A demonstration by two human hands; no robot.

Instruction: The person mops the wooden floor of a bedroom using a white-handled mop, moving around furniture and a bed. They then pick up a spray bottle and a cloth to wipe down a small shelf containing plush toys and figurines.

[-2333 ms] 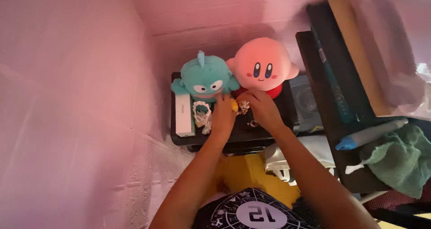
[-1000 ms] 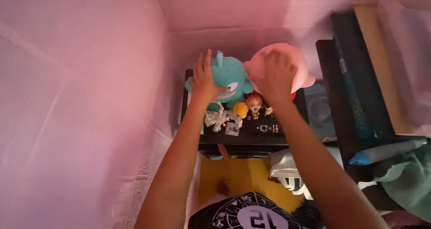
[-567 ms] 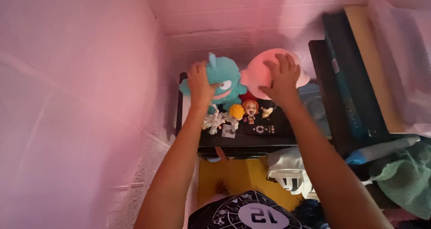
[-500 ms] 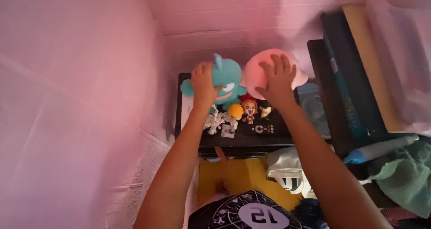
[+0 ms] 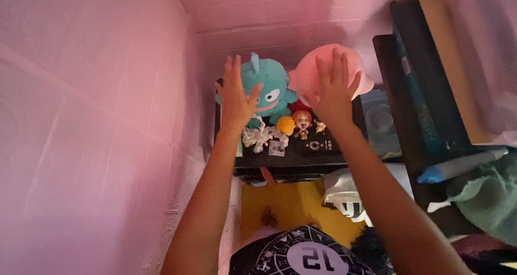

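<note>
My left hand (image 5: 235, 94) is spread flat in front of a teal plush toy (image 5: 267, 87) and covers its left side. My right hand (image 5: 333, 89) has its fingers apart over a round pink plush toy (image 5: 318, 67). Neither hand grips anything. Both toys stand at the back of a black shelf top (image 5: 301, 155). In front of them are a yellow ball-shaped figure (image 5: 285, 125), a small orange-haired figure (image 5: 302, 122), a white figurine (image 5: 257, 138) and a black remote (image 5: 318, 145).
Pink walls close in on the left and behind. A tall black unit (image 5: 414, 92) stands to the right, with a blue-tipped white object (image 5: 458, 165) and a green cloth (image 5: 487, 199) on it. Yellow floor (image 5: 285, 205) and a white bag (image 5: 350, 194) lie below the shelf.
My hands went from the small figures up onto the two plush toys and pressed on them. Now both hands have lifted off with the fingers spread.
</note>
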